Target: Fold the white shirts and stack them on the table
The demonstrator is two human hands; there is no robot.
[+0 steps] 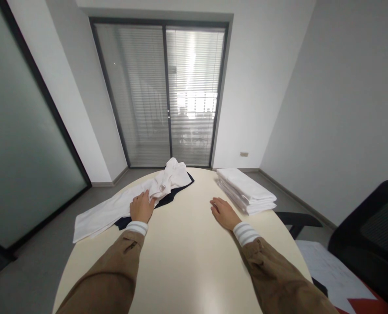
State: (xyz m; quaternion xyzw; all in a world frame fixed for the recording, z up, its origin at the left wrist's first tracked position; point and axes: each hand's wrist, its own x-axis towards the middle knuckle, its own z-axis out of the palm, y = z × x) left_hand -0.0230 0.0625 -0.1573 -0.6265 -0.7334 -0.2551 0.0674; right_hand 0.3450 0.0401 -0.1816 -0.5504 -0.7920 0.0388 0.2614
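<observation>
A crumpled white cloth point(105, 213) stretches along the left side of the table, its far end bunched into a loose heap. Dark navy fabric point(165, 199) shows from beneath it. My left hand point(142, 207) is on the middle of the white cloth, fingers curled into it beside the bunched part; the fingertips are partly hidden. To the right, my right hand point(224, 213) is held low over the tabletop with its fingers extended and nothing in them. Just beyond it lies a neat stack of folded white cloths point(246, 189).
The round cream table point(180, 261) has a curved edge all round. A black office chair point(370, 226) stands at the right, with a white and red item point(334, 266) beside the table. Ahead is a glass door with blinds point(194, 96).
</observation>
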